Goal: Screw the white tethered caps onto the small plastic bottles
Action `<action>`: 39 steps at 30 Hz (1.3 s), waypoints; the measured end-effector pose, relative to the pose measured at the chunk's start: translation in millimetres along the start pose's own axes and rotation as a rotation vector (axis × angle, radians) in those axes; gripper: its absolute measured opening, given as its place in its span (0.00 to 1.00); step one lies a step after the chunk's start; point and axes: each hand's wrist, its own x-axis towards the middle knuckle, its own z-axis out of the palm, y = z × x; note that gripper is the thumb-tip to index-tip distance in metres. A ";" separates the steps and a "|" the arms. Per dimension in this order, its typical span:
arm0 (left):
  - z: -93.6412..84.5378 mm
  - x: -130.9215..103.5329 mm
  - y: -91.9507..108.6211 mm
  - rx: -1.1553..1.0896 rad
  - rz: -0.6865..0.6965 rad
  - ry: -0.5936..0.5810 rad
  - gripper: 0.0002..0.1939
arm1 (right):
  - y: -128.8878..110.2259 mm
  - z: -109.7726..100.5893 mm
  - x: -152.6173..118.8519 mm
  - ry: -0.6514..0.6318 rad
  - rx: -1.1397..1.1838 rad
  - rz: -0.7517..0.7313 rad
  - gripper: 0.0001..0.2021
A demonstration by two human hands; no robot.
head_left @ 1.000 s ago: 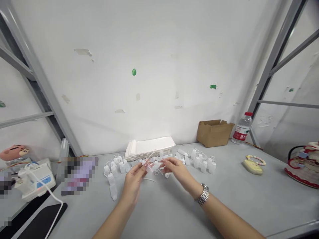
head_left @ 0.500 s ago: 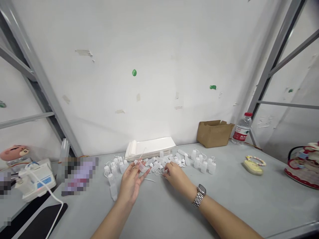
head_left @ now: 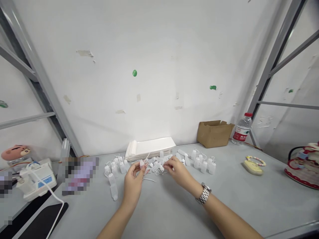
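Note:
My left hand (head_left: 134,177) is closed round a small translucent white bottle (head_left: 142,163), its tip up and a thin strap beside it. To the right, the fingers of my right hand (head_left: 175,168) are pinched together at the edge of a pile of loose white bottles and caps (head_left: 157,164); what they hold, if anything, is too small to tell. Capped bottles stand upright in a group (head_left: 203,166) on the right and another (head_left: 114,168) on the left. One bottle (head_left: 114,192) lies on the grey table left of my left hand.
Behind the pile lies a stack of white sheets (head_left: 152,147). A cardboard box (head_left: 214,134) and a water bottle (head_left: 241,131) stand at the back right. A yellow item (head_left: 253,168) with a beaded loop lies at right. A power strip (head_left: 37,179) with cables is at left.
My left hand has turned and closed its fingers round the bottle, which now points up. My right hand has shifted slightly right and up.

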 end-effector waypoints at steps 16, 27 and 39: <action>19.3 -24.9 -4.5 0.224 -0.042 -0.279 0.14 | -29.6 3.1 -6.5 0.001 0.924 0.165 0.09; 20.9 -24.8 10.9 0.230 -0.163 -0.302 0.13 | -26.7 -11.0 -2.5 -0.024 0.799 0.083 0.09; 15.1 -23.6 29.8 0.266 -0.116 -0.670 0.07 | -26.3 -24.9 -5.4 -0.164 0.815 -0.063 0.06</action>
